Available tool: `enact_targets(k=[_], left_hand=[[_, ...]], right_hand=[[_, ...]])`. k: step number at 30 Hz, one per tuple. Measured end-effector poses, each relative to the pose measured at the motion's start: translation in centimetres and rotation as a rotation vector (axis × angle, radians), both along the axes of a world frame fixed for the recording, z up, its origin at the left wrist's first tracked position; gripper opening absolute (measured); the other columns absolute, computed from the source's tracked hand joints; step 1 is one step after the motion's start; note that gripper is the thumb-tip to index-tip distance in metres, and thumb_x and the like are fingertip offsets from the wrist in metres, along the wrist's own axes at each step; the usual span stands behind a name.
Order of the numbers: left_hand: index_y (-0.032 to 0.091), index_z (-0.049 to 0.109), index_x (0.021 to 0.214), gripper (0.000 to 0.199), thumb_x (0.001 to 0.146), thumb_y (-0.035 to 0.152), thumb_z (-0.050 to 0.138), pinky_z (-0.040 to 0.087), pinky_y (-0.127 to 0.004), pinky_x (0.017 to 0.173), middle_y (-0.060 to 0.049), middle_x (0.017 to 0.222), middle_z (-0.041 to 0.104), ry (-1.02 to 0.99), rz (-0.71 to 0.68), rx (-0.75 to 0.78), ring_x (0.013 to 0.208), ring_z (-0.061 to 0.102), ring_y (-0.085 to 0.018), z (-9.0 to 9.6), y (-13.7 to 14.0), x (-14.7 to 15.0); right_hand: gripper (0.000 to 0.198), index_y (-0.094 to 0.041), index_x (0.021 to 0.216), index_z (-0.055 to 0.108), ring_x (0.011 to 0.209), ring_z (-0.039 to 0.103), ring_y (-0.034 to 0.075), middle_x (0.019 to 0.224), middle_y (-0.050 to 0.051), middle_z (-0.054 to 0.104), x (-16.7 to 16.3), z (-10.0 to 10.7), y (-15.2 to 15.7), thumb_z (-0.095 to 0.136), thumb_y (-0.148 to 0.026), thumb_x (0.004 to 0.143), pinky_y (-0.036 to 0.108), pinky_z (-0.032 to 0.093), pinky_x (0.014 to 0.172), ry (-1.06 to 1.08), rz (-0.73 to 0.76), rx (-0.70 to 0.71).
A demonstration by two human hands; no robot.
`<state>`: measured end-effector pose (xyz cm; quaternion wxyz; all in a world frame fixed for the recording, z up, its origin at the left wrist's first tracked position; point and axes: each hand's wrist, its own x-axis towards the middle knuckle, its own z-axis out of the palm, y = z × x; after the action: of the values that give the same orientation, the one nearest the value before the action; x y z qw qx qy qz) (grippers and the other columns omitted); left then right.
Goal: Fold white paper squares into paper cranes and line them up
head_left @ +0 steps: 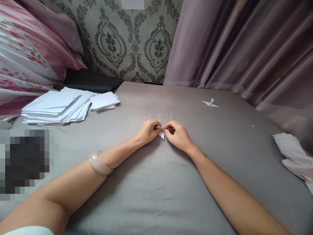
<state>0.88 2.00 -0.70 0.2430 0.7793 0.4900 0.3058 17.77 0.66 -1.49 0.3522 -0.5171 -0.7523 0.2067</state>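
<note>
A small piece of folded white paper (161, 134) is held between my two hands near the middle of the grey sheet. My left hand (148, 132) pinches it from the left, thumb and fingers closed on it. From the right, my right hand (179, 134) pinches its edge with thumb and forefinger. One pointed corner of the paper sticks out below my fingertips; the rest is mostly covered by the fingers. Farther back to the right, a folded paper bird (210, 103) rests on the sheet with its wings spread.
Stacks of white paper (58, 106) lie at the back left, with a smaller pile (104, 100) beside them. Behind is a black flat item (90, 80). Purple curtains (220, 42) hang at the right, above a crumpled white cloth (290, 150). Patterned wallpaper (134, 36) stands behind.
</note>
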Motion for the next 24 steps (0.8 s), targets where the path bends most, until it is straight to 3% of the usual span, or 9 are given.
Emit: enact_targets(k=[18,24], left_hand=[[0.018,0.070,0.085,0.014,0.080,0.016,0.057,0.043,-0.024,0.068,-0.002,0.072,0.065,0.067,-0.009,0.033,0.073,0.056,-0.015,-0.3,0.0,-0.1],[0.015,0.067,0.075,0.014,0.081,0.014,0.055,0.041,-0.023,0.064,-0.002,0.067,0.062,0.095,-0.024,0.061,0.069,0.053,-0.015,-0.3,0.1,0.0]], right_hand=[[0.011,-0.021,0.079,0.064,0.060,0.054,0.013,0.068,-0.001,0.063,-0.5,1.3,-0.3,0.054,-0.024,0.075,0.027,0.042,0.064,0.000,-0.044,-0.145],[0.026,-0.021,0.074,0.067,0.066,0.059,0.016,0.073,0.002,0.068,-1.2,1.3,0.0,0.054,-0.043,0.081,0.028,0.044,0.065,-0.007,-0.092,-0.163]])
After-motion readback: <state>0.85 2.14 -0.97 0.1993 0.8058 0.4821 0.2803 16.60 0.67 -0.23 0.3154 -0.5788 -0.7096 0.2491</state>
